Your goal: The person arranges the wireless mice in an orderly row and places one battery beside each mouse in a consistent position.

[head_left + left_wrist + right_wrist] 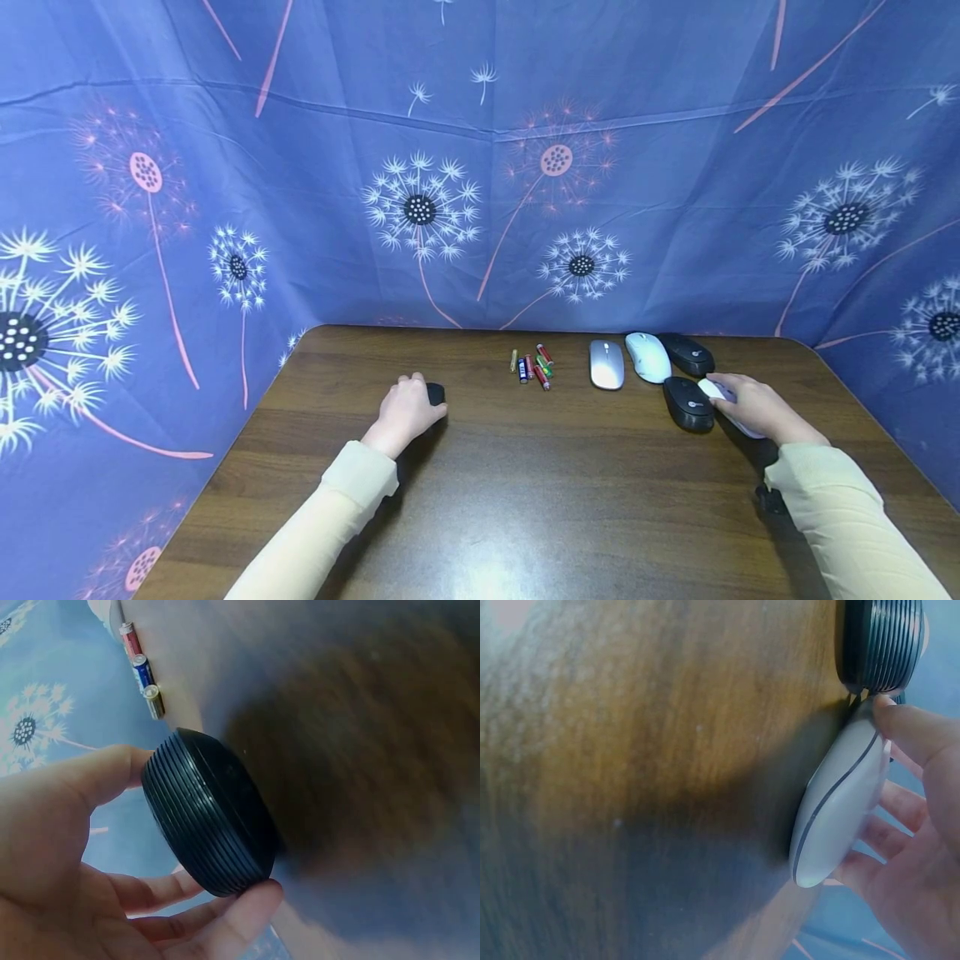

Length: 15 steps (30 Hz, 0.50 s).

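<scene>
On the left of the table my left hand (407,410) holds a black computer mouse (435,394). In the left wrist view, thumb and fingers go round the ribbed end of this black mouse (214,817). Over at the right, a white mouse (738,417) is under my right hand (757,404). Thumb and fingers grip the sides of the white mouse (844,799) in the right wrist view. A black mouse (688,406) lies just left of it, close to the thumb.
Several small batteries (534,367) lie in a loose group at the back middle. Right of them are a silver mouse (606,364), a pale mouse (648,357) and another black mouse (686,355). A blue dandelion-print cloth (480,208) hangs behind the brown table (555,467).
</scene>
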Motion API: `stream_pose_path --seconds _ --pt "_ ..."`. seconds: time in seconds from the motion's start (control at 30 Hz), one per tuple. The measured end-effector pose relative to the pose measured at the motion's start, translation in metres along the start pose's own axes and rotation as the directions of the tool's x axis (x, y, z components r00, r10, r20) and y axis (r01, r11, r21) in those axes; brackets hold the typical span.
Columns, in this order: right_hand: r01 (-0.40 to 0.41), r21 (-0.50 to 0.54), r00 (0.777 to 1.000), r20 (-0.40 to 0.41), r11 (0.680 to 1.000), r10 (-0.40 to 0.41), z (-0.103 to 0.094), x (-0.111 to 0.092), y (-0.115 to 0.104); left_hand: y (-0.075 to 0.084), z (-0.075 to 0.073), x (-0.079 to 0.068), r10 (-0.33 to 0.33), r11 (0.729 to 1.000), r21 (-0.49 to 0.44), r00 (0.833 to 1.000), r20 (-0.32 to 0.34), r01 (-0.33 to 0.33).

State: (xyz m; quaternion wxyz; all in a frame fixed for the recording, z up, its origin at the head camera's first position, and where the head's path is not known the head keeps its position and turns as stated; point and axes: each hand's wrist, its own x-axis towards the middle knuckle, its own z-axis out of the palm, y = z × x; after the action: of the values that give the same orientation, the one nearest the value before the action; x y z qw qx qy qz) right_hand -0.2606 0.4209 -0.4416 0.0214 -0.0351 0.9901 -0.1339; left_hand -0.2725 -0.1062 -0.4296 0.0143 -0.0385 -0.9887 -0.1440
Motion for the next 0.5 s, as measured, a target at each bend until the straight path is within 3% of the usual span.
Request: stream_pose_path --seconds 0.5 --pt "-0.003 0.013 1.000 0.011 1.000 0.003 -0.001 -0.002 -0.001 0.022 0.008 0.009 0.008 1.000 0.025 0.999 0.050 -0.009"
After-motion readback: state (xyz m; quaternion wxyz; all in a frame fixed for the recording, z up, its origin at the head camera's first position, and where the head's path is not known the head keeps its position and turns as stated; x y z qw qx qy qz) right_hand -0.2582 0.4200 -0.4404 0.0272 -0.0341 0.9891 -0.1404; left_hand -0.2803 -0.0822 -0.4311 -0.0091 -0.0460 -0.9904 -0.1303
